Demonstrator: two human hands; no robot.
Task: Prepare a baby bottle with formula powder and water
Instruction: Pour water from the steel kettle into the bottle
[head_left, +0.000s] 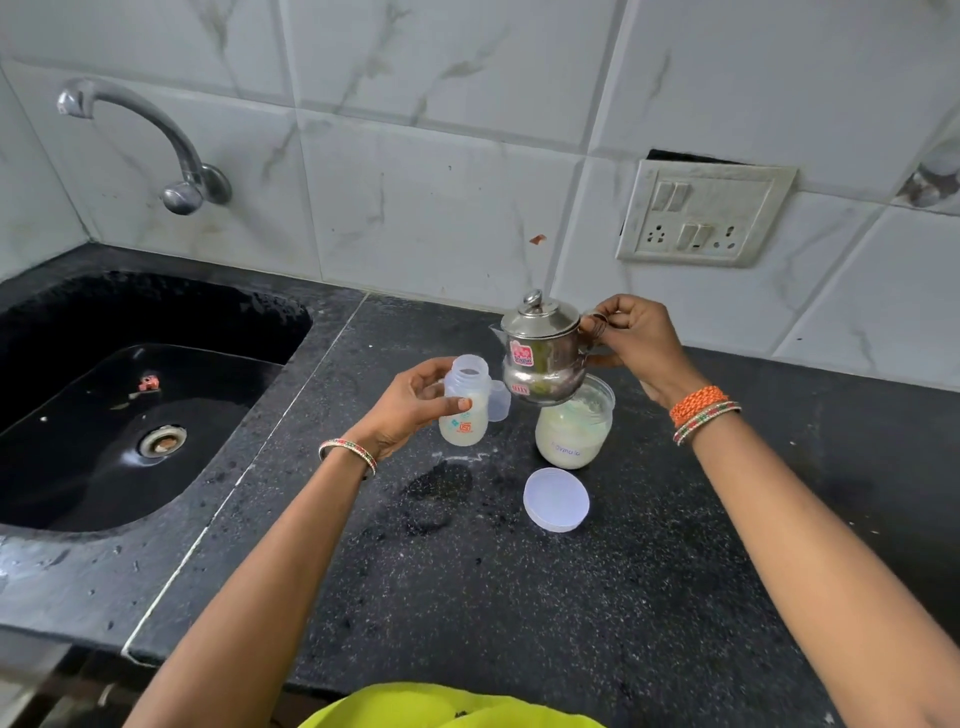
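Meanwhile L hand (410, 402) grips bottle (464, 402), R hand (631, 338) holds kettle (543, 353) over formula jar (571, 431), lid (556, 500) nearby.

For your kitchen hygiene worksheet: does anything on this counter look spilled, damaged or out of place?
Yes. White powder is scattered on the black counter beside a wet patch, just below the baby bottle. A small red scrap lies in the sink.

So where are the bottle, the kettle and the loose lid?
bottle (464, 415): head view, on its body below the thumb.
kettle (540, 358): head view, on its steel side.
lid (556, 499): head view, on its flat middle.
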